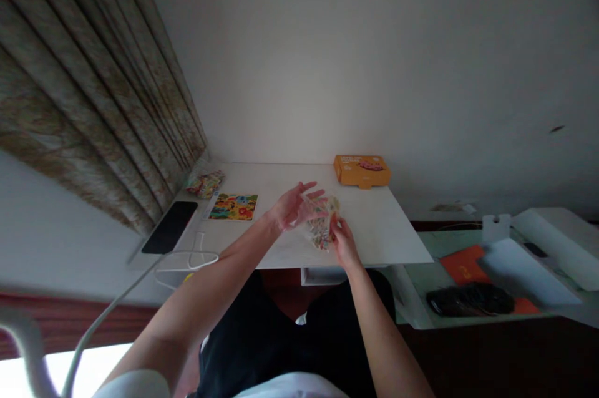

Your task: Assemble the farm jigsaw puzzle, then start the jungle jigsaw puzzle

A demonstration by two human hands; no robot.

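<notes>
The clear plastic bag (322, 223) of colourful pieces, at 12 o'clock over the white bench (374, 229), looks light, limp and slippery. The right grip (342, 237) is clamped on its edge, the best hold; the left grip (294, 209) spreads open against it.

And here's the room: a heavy pleated curtain (88, 92) in mottled brown sweeps down the left, meeting a plain white wall (299, 55) at the corner! A white desk (374, 226) sits against that wall, daylight blazes from a window (84, 373) low on the left, and a pale green side table (461, 317) stands right, above dark flooring (491, 360).
</notes>
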